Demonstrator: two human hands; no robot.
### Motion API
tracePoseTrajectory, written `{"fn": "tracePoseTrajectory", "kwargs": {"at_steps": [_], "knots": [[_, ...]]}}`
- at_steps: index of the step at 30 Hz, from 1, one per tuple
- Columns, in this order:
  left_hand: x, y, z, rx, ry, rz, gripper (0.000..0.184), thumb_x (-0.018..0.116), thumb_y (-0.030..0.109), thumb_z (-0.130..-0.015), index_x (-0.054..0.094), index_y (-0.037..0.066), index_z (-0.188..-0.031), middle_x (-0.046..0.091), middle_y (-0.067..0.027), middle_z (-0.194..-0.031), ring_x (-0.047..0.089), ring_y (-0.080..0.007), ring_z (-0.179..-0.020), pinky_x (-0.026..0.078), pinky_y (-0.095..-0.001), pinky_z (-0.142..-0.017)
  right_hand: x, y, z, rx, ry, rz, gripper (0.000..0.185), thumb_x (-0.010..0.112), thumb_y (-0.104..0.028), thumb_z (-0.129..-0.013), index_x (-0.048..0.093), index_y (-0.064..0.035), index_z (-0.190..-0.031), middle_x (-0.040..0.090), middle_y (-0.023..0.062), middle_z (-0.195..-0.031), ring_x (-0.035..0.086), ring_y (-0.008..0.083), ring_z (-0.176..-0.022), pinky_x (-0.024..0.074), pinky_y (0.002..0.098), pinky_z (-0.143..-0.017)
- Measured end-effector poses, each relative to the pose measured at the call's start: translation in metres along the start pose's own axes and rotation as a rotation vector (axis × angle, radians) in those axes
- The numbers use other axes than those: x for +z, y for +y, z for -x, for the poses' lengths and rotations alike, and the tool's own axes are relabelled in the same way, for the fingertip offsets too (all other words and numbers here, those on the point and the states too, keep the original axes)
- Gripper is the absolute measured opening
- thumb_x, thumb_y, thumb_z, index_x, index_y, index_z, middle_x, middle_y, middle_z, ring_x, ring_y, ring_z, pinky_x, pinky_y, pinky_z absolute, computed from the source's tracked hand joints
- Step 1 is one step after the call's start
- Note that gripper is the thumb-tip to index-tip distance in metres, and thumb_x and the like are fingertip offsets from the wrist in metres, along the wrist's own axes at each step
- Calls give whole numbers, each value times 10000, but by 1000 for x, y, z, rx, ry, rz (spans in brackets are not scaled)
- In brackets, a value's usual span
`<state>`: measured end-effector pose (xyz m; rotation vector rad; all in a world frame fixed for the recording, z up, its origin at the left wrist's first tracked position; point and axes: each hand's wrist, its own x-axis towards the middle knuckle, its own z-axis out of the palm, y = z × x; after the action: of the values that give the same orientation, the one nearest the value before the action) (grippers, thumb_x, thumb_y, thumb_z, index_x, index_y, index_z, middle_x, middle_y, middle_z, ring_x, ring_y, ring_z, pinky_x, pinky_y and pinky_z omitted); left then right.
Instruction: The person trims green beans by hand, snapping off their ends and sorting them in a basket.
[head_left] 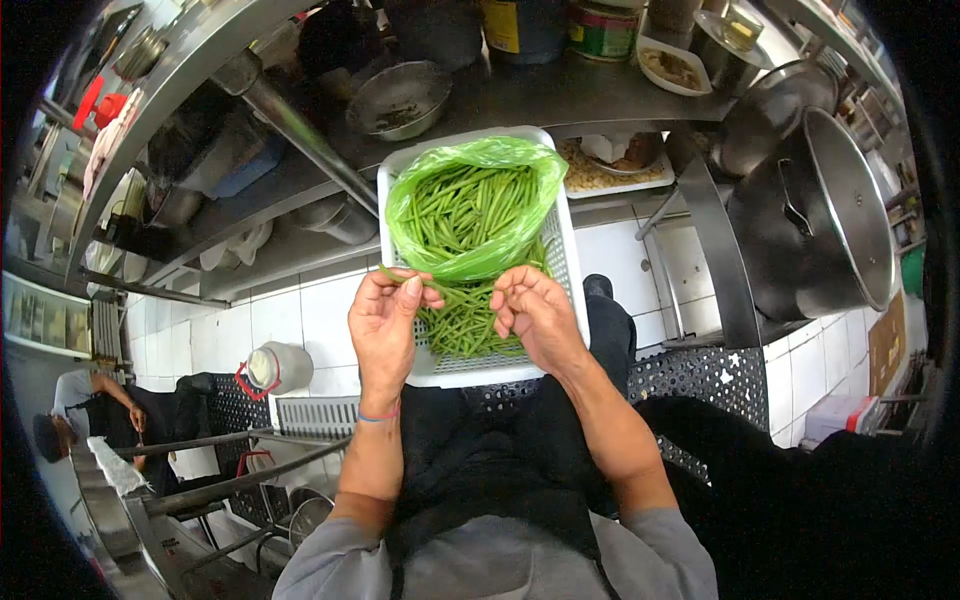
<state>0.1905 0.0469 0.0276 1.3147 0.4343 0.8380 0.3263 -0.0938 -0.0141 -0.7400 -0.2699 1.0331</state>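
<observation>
My left hand (388, 325) pinches a green bean (392, 274) between thumb and fingers, above the near left part of a white plastic basket (399, 375). My right hand (535, 318) is closed with curled fingers over the basket's near right side; whether anything sits in its fingertips is hidden. A green plastic bag (470, 266), its mouth wide apart, stands in the far part of the basket, full of green beans (470, 215). Loose green beans (468, 325) lie in the near part, between and below my hands. The basket rests at my lap.
A steel shelf (480, 100) ahead carries a metal bowl (400, 98), tins and a white dish (674, 68). Large steel pots (815, 215) stand at right. A white bucket (280, 368) is on the tiled floor at left. Farther left, another person (115, 420) sits.
</observation>
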Motion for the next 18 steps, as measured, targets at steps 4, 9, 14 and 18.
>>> {"fn": "tracePoseTrajectory", "kwargs": {"at_steps": [4,9,14,18], "knots": [[4,-5,-1,4,4,25,105,625,52,-985,596,-10,-1065,682,-111,-989,661,-151,-827,579,-317,-761,0,1,2,98,-60,95,160,500,-40,-966,614,18,-1063,562,15,-831,502,83,-642,442,238,-590],[7,-9,0,4,13,15,109,632,43,-979,598,-17,-1064,690,-105,-983,664,-151,-826,574,-314,-772,9,1,4,95,-86,223,202,573,-170,-1015,650,5,-1079,537,-35,-794,474,46,-639,404,209,-569],[5,-7,4,-13,-9,-51,119,644,50,-972,598,-19,-1058,688,-124,-1032,670,-167,-857,571,-326,-805,7,9,2,104,-107,395,189,614,-202,-1016,656,-26,-1071,537,-47,-758,482,57,-627,396,213,-561],[7,-11,11,-12,-22,-55,129,651,45,-965,595,-19,-1062,682,-143,-1068,676,-187,-887,568,-331,-827,3,13,0,85,-94,398,164,618,-198,-1016,634,-36,-997,528,-46,-736,448,43,-606,350,213,-533]]}}
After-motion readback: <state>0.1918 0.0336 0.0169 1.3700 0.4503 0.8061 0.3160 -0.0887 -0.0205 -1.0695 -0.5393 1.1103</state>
